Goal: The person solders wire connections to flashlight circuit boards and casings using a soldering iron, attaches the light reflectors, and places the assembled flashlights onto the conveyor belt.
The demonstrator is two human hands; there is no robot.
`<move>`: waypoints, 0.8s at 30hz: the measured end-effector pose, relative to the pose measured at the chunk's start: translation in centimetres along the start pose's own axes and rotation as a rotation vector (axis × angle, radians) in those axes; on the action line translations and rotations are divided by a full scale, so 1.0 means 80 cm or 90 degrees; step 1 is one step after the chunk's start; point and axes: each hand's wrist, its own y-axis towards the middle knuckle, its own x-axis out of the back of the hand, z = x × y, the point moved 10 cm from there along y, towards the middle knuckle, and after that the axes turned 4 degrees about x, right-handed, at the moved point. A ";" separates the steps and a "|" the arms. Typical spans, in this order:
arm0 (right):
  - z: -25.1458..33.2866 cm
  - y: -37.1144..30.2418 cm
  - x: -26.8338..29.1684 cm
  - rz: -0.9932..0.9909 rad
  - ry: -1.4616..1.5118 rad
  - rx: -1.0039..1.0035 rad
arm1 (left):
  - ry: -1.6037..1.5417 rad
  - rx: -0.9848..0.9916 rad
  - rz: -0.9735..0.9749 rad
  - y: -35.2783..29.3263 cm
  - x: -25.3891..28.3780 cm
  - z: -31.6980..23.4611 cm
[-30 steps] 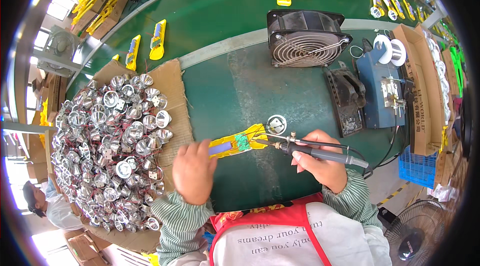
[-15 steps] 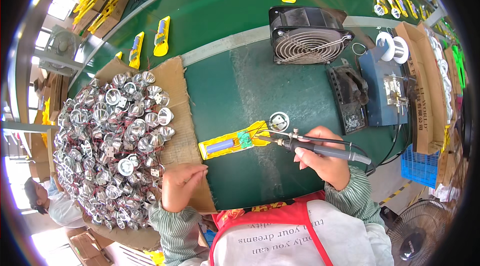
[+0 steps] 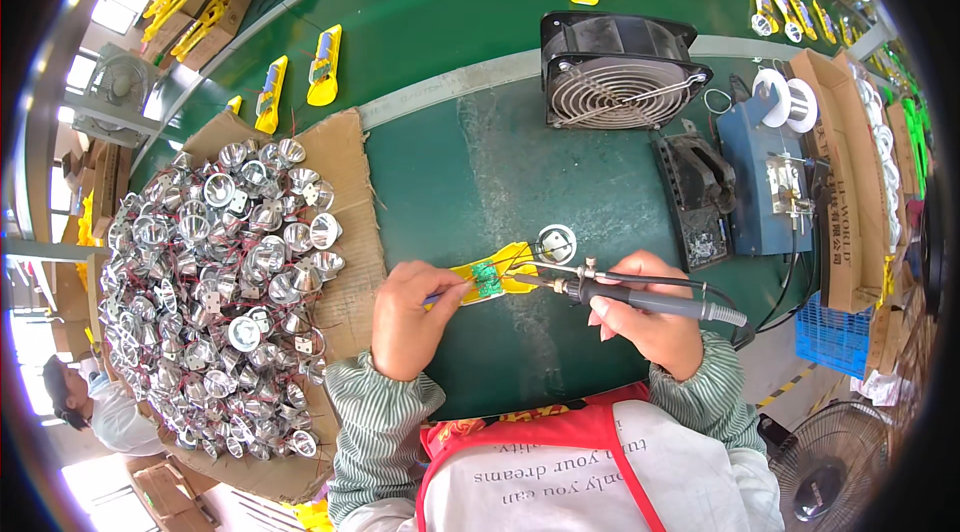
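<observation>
A yellow plastic casing [image 3: 517, 254] lies on the green bench in front of me, with a small green circuit board [image 3: 486, 279] inside it. My left hand [image 3: 412, 320] rests over the casing's left part, thumb and fingertips pinched at the board's left edge; whatever they pinch is too small to make out. It hides most of the blue battery [image 3: 432, 300]. Gripped in my right hand [image 3: 655, 327] is a soldering iron [image 3: 650, 300] with a thin feed tube, its tip close to the board's right side. A white-rimmed reflector cup [image 3: 557, 244] sits just beyond the casing's right end.
Silver reflector cups [image 3: 215, 302] with wires are heaped on cardboard [image 3: 345, 232] at left. A black fan [image 3: 622, 72] stands at the back. Right are an iron stand [image 3: 695, 187], a blue box [image 3: 765, 172] with a solder spool and a carton [image 3: 850, 182]. More yellow casings [image 3: 324, 67] lie beyond.
My left hand has moved right and forward from the cardboard's edge onto the casing, covering the battery. My right hand keeps the soldering iron in nearly the same place.
</observation>
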 end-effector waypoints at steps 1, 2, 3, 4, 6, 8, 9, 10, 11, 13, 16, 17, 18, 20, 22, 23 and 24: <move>-0.001 0.001 -0.001 0.008 0.001 -0.005 | 0.001 0.021 -0.002 0.000 -0.003 0.003; -0.002 0.003 0.000 0.008 0.001 -0.007 | 0.001 0.023 -0.001 0.000 -0.005 0.004; -0.002 0.004 -0.001 0.014 -0.005 -0.006 | 0.014 0.020 -0.001 0.000 -0.007 0.003; -0.002 0.006 -0.001 0.019 -0.012 -0.005 | 0.025 0.017 0.000 0.000 -0.008 0.003; -0.004 0.008 -0.003 0.032 -0.009 -0.026 | 0.028 0.014 0.002 0.001 -0.010 0.001; -0.008 0.010 -0.006 0.044 -0.007 -0.047 | 0.031 0.009 0.006 0.002 -0.011 0.001; -0.009 0.011 -0.008 0.047 -0.001 -0.049 | 0.055 -0.028 0.011 0.002 -0.013 -0.005; -0.010 0.012 -0.009 0.051 0.005 -0.050 | 0.078 -0.065 0.017 0.002 -0.014 -0.011; -0.010 0.013 -0.011 0.051 0.005 -0.052 | 0.078 -0.064 0.018 0.002 -0.014 -0.011; -0.014 0.014 -0.014 0.059 -0.009 -0.070 | 0.070 -0.059 0.029 0.003 -0.016 -0.010; -0.021 0.014 -0.016 0.076 -0.023 -0.066 | 0.080 -0.058 0.038 0.003 -0.016 -0.011; -0.021 0.015 -0.017 0.076 -0.023 -0.067 | 0.079 -0.057 0.038 0.003 -0.016 -0.011; -0.022 0.015 -0.018 0.076 -0.018 -0.080 | 0.083 -0.062 0.036 0.003 -0.015 -0.012; -0.025 0.016 -0.020 0.076 -0.013 -0.094 | 0.087 -0.067 0.035 0.004 -0.015 -0.013; -0.024 0.017 -0.021 0.078 -0.008 -0.074 | 0.085 -0.079 0.040 0.004 -0.016 -0.014; -0.025 0.017 -0.021 0.077 -0.008 -0.075 | 0.084 -0.079 0.040 0.004 -0.016 -0.014; -0.025 0.017 -0.021 0.077 -0.013 -0.072 | 0.087 -0.080 0.041 0.004 -0.016 -0.014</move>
